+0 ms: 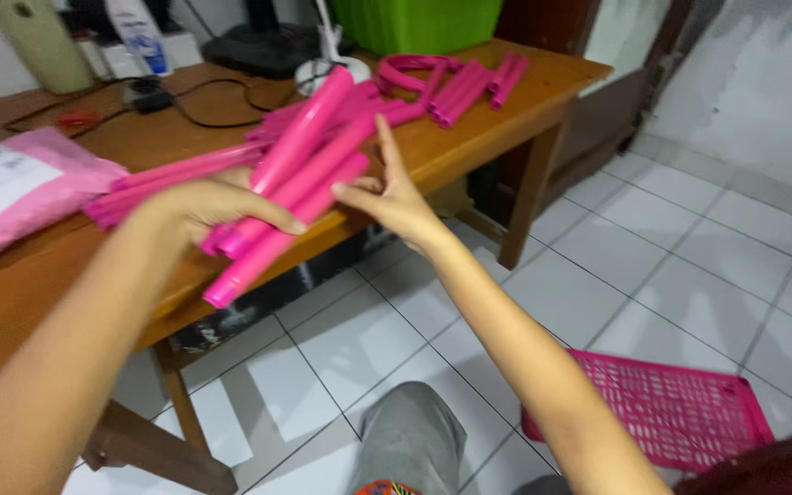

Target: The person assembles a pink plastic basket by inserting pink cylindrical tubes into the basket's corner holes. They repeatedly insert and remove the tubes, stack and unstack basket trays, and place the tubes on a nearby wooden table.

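Note:
My left hand (208,206) grips a bundle of long pink plastic tubes (300,179) that points up and away over the front edge of the wooden table (497,119). My right hand (391,192) touches the bundle from the right side, thumb and fingers pinching one of the tubes, index finger stretched upward. More pink tubes (469,87) and a curved pink piece (405,69) lie on the table's far right part. Thin pink rods (167,174) lie flat behind my left hand.
A pink plastic mailing bag (11,188) lies at the table's left. Black cables (203,105), a white bottle (139,37) and a green bin (414,23) stand at the back. A pink lattice shelf panel (671,408) lies on the white tiled floor. My grey-trousered knee (410,440) shows below.

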